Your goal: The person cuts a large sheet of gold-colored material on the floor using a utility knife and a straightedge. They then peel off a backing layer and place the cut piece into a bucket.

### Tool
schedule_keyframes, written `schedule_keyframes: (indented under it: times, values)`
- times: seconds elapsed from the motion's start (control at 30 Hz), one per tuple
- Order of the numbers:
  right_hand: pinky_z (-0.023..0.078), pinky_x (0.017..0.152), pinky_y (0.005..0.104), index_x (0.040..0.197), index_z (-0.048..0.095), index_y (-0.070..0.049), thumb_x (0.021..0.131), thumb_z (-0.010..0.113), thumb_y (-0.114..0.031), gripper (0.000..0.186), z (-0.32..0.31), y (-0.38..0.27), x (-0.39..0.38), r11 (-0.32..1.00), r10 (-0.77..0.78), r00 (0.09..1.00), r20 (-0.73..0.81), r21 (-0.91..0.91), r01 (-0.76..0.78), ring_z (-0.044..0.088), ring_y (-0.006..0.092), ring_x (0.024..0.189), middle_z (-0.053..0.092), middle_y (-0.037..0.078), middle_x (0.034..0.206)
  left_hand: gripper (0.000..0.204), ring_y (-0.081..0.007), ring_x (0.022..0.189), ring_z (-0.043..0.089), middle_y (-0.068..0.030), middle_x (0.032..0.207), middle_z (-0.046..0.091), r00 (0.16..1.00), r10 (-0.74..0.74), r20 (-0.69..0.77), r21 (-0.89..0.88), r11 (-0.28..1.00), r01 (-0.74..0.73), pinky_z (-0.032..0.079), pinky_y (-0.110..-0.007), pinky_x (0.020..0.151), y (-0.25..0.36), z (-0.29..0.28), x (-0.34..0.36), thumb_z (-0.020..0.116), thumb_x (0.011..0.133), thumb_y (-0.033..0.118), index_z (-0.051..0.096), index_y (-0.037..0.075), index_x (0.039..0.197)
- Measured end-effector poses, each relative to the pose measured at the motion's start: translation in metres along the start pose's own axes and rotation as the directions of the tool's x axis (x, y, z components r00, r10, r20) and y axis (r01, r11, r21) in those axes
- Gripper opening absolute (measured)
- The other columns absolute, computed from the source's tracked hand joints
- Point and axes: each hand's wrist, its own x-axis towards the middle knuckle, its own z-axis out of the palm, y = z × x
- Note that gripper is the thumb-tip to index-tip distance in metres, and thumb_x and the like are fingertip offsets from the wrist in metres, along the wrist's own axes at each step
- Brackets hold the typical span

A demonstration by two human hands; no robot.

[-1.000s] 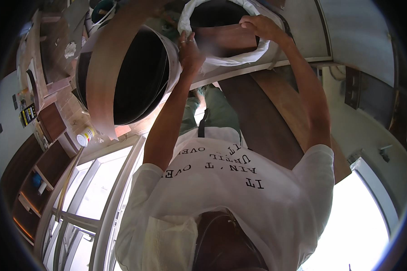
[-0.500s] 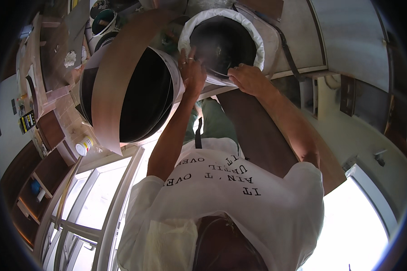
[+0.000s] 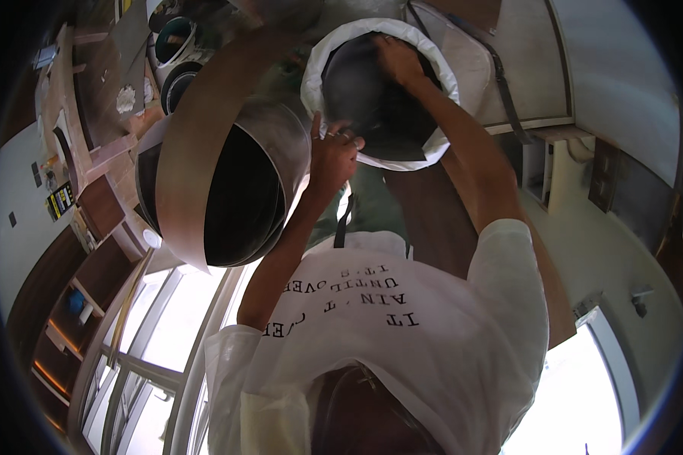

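Observation:
A round container with a white bag-like lining (image 3: 448,83) folded over its rim stands in front of me. Inside the ring lies a dark sheet (image 3: 353,83); its pointed corner overlaps the near right rim. My left hand (image 3: 334,158), wearing a ring, is closed at the near left rim, its fingers curled on the white edge and one finger raised. Reaching across the opening, my right hand (image 3: 399,61) lies at the far inner edge with fingers stretched over the dark sheet. What lies beneath that sheet is hidden.
Close on the left stands a large dark-lined drum (image 3: 243,197), with a curved brown strip (image 3: 186,152) arching over it. Buckets (image 3: 176,39) are behind it. A brown board (image 3: 440,220) leans at my right, and a strap (image 3: 502,91) hangs beyond the container.
My right hand has gone from the near rim to the far inner side. The dark sheet now reaches over the near right rim. My left hand has stayed near the left rim.

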Motion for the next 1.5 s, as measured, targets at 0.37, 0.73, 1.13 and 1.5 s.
schedule_keyframes:
  times: [0.37, 0.73, 1.13, 1.5]
  values:
    - [0.053, 0.069, 0.0427, 0.114, 0.058, -0.015, 0.087, 0.059, -0.018, 0.027, -0.022, 0.006, 0.000, 0.981, -0.046, 0.996, -0.078, 0.183, 0.059, 0.066, 0.0315, 0.081, 0.066, 0.012, 0.090, 0.017, -0.0188, 0.102, 0.061, -0.0006, 0.080, 0.065, 0.988, -0.041, 0.148, -0.108, 0.993, 0.057, 0.018, -0.058, 0.115, 0.029, -0.042, 0.017, 0.066, 0.064, -0.001, 0.068, 0.012, 0.075]
    - [0.050, 0.074, 0.0468, 0.112, 0.059, -0.005, 0.091, 0.052, -0.013, 0.023, -0.020, 0.014, 0.012, 0.924, -0.133, 0.991, 0.031, 0.366, 0.112, 0.064, 0.0369, 0.087, 0.066, 0.019, 0.091, 0.018, -0.0166, 0.099, 0.061, -0.0008, 0.082, 0.065, 0.962, -0.208, 0.177, 0.081, 0.977, 0.196, 0.019, -0.055, 0.115, 0.033, -0.061, 0.017, 0.068, 0.068, 0.002, 0.069, 0.015, 0.081]
    - [0.052, 0.075, 0.0424, 0.110, 0.058, 0.000, 0.087, 0.051, -0.006, 0.026, -0.001, 0.044, 0.008, 0.974, -0.152, 0.962, 0.228, 0.201, 0.106, 0.065, 0.0343, 0.083, 0.065, 0.019, 0.083, 0.019, -0.0207, 0.094, 0.061, -0.0012, 0.081, 0.062, 0.969, -0.162, 0.188, -0.002, 0.986, 0.165, 0.025, -0.051, 0.114, 0.033, -0.069, 0.025, 0.069, 0.063, -0.001, 0.061, 0.013, 0.074]
    - [0.049, 0.062, 0.0420, 0.116, 0.056, -0.001, 0.091, 0.049, -0.007, 0.027, -0.025, 0.041, 0.014, 0.843, -0.065, 0.860, 0.506, 0.489, -0.223, 0.062, 0.0326, 0.068, 0.062, 0.017, 0.073, 0.021, -0.0237, 0.098, 0.059, -0.0047, 0.084, 0.063, 0.953, -0.159, 0.257, -0.081, 0.979, 0.185, 0.029, -0.056, 0.111, 0.047, -0.068, 0.019, 0.065, 0.061, -0.003, 0.066, 0.010, 0.078]
